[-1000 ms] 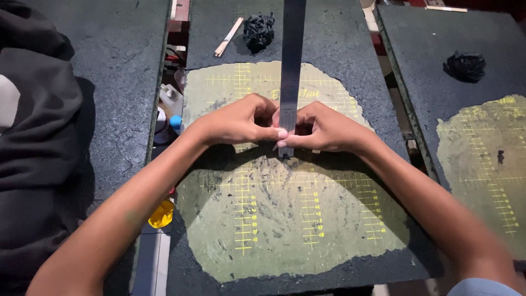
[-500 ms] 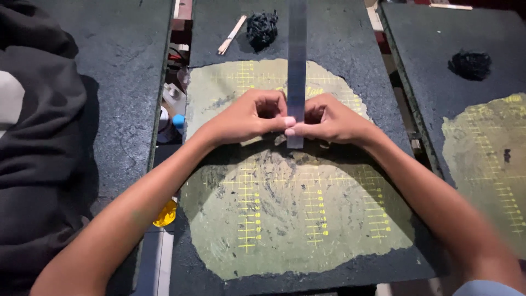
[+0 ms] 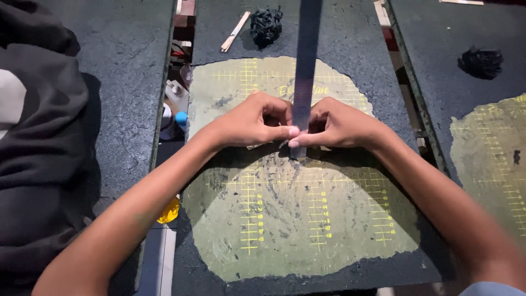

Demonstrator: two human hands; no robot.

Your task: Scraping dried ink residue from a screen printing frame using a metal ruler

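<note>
Two hands, left hand (image 3: 249,123) and right hand (image 3: 337,125), pinch the near end of a long dark strip (image 3: 305,66) on the yellow-gridded bench (image 3: 285,230). Fingers closed on it, apparently; strip and hands have edged slightly rightward since earlier, suggesting alignment underway.

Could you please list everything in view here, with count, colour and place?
dark strip: one, grey-black, running from the top edge down the middle board to the hands
boards: three, dark textured, side by side
worn patches with yellow grid marks: two, pale green, on the middle and right boards
tangled wads: two, black, one at the top of the middle board, one on the right board
wooden stick: one, pale, left of the middle wad
dark cloth: one, black, on the left board
left hand: grip pinching the strip's lower end
right hand: grip pinching the same end
</note>
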